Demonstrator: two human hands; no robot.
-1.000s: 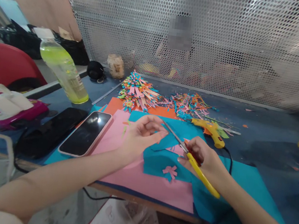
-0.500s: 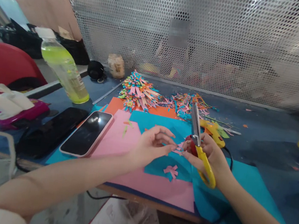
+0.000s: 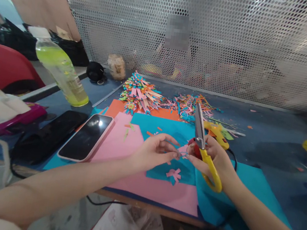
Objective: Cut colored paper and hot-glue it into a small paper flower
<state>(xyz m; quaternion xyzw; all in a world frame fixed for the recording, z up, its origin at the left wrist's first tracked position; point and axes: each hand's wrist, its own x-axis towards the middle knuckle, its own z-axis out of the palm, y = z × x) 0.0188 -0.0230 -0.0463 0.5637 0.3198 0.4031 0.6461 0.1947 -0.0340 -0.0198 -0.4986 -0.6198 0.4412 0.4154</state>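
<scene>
My right hand point(image 3: 217, 158) is closed around a pair of scissors point(image 3: 201, 124) with yellow and red handles, its blades pointing up and away. Between the fingertips of both hands is a small piece of pink and blue cut paper point(image 3: 184, 151). My left hand point(image 3: 154, 150) pinches the left side of this piece with thumb and fingers, and my right fingertips touch its right side. Just below lies a pink paper flower point(image 3: 174, 175) of cut strips, on a blue sheet point(image 3: 157, 171).
A fringed paper cone point(image 3: 141, 93) and a heap of paper scraps point(image 3: 190, 106) stand behind. A yellow glue gun point(image 3: 216, 134) lies beyond my right hand. At left are a phone point(image 3: 86, 138), a black case point(image 3: 48, 139) and a bottle point(image 3: 62, 70). A perforated metal panel point(image 3: 221, 37) backs the table.
The small paper piece between my fingertips has turned and shows more of its pink side. Both hands stay nearly in place, while the whole view has shifted slightly.
</scene>
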